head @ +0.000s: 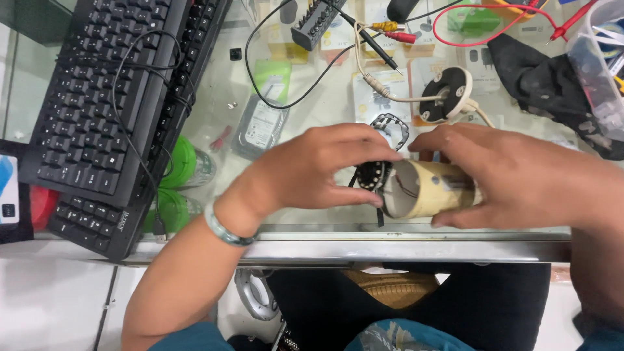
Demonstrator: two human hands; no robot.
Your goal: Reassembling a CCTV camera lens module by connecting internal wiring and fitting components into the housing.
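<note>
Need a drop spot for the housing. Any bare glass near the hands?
Bare glass lies between the keyboard and the hard drive, with only a small screw. The far edge is crowded: bit holder, probes, dome base, black cloth. Left hand and right hand hold the cream housing over the near edge.

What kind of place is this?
Probably an electronics repair counter: a screwdriver bit set, red and black test leads and a black keyboard lie on a glass counter.
</note>
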